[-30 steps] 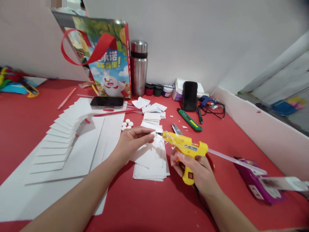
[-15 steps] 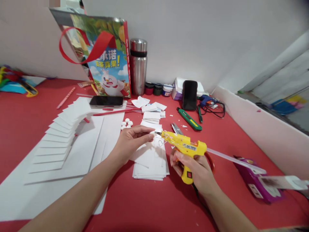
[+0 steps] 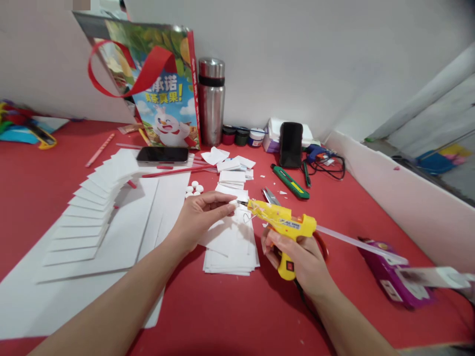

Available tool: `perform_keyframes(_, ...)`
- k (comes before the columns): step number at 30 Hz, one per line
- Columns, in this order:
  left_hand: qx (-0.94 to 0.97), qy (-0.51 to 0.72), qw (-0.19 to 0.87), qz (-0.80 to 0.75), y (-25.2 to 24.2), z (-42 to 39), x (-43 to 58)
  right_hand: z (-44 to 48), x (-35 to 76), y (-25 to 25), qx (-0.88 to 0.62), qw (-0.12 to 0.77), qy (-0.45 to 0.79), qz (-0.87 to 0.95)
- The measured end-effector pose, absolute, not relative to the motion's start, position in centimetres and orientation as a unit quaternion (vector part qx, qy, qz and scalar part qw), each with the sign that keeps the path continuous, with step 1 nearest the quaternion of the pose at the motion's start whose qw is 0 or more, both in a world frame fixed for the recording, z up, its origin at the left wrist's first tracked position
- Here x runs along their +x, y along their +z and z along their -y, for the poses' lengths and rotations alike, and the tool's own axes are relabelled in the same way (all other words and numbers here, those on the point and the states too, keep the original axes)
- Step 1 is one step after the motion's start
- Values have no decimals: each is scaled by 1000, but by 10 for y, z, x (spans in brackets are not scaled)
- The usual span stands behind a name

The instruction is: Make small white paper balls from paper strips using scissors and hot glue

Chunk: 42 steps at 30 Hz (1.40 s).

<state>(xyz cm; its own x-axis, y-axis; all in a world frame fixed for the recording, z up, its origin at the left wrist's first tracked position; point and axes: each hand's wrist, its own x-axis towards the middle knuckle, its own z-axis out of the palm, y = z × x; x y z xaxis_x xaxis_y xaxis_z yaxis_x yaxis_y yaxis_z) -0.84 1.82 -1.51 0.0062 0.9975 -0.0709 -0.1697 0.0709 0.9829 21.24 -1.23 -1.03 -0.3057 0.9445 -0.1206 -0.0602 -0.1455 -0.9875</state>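
Observation:
My right hand (image 3: 295, 252) grips a yellow hot glue gun (image 3: 280, 217) by its handle, and a clear glue stick (image 3: 361, 243) sticks out of its back. Between thumb and fingertips, my left hand (image 3: 204, 215) pinches a small white disc (image 3: 233, 202) right at the gun's nozzle. Strings of dried glue hang about the nozzle. Beyond my left hand lie several more white discs (image 3: 195, 188). Cut white paper pieces (image 3: 232, 257) are stacked below my hands. To the left, a curved white paper staircase (image 3: 87, 212) stands on a white board (image 3: 143, 232).
Behind are a picture bag (image 3: 166, 99), a steel flask (image 3: 212, 104), paint jars (image 3: 241, 136) and two phones, one flat (image 3: 163, 155), one upright (image 3: 291, 145). A green cutter (image 3: 290, 182) and scissors (image 3: 270, 196) lie past the gun. A purple box (image 3: 393, 277) sits right.
Hardly anything differs. The whole view has shifted slightly; both hands, the glue gun and the white disc keep the same positions relative to each other.

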Motion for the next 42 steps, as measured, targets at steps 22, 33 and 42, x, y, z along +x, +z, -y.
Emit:
perform_keyframes(22,437,525,559,-470,-15,-19,-9,13,210,-6,-441,401,638,487)
perform_keyframes(33,435,532,567,-455,-19,-19,-10,13,211,-4,-439,395,624,512)
perform_keyframes(42,407,532,582,-461,-16,-19,-9,13,212,-5,-448,386,620,516)
